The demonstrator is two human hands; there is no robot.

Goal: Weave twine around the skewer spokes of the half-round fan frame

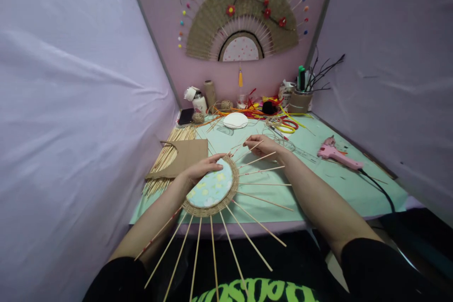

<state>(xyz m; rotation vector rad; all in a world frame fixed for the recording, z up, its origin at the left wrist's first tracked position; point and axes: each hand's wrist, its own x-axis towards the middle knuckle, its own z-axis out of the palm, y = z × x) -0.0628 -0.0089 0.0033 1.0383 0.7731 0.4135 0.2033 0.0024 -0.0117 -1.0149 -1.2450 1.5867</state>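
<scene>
A round disc [212, 188] with a pale blue, yellow-patterned face tilts above the near edge of the table. Woven brown twine [235, 170] forms its rim, and thin wooden sticks [244, 226] fan out from it, a few with red marks. My left hand [208, 166] grips the disc at its upper left, thumb on the patterned face, other fingers partly hidden behind. Just beyond the far rim, my right hand [261, 145] is pinched closed among the sticks. A thin strand, seemingly twine, runs from the rim to its fingertips.
Cut cardboard [191, 151] lies over a bundle of sticks [159, 163] at left. A pink glue gun [338, 155] with a black cord is at right. Twine balls, a white disc [235, 120], scissors [288, 126] and pipe cleaners lie behind. A decorated fan [244, 14] hangs on the back wall.
</scene>
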